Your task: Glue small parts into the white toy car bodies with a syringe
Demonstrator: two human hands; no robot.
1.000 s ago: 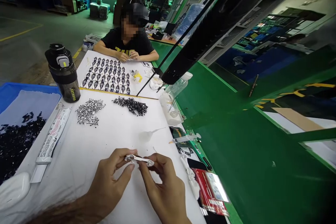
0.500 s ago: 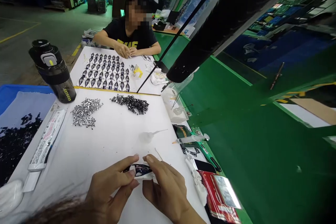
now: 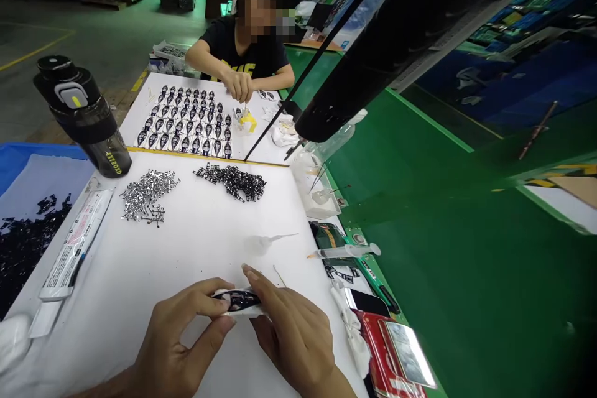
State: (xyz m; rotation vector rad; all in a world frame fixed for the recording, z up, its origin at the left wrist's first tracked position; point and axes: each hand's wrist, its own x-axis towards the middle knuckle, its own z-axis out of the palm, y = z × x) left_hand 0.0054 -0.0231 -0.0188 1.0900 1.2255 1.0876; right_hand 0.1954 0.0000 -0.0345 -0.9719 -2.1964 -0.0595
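Pinching a small black-and-silver part [image 3: 237,300] between both grips

My left grip [image 3: 181,336] is closed on its left end, thumb and fingers pinching; the part is lying crosswise between my hands, long axis running left to right, just above the white bench [image 3: 140,261]; my right grip [image 3: 291,339] is pressing its right end.

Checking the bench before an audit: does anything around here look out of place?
One thing stands out: a syringe lies loose beside a dark green pouch, just off the edge of the white sheet. Its tip points toward the sheet, and nothing appears to hold it in place.
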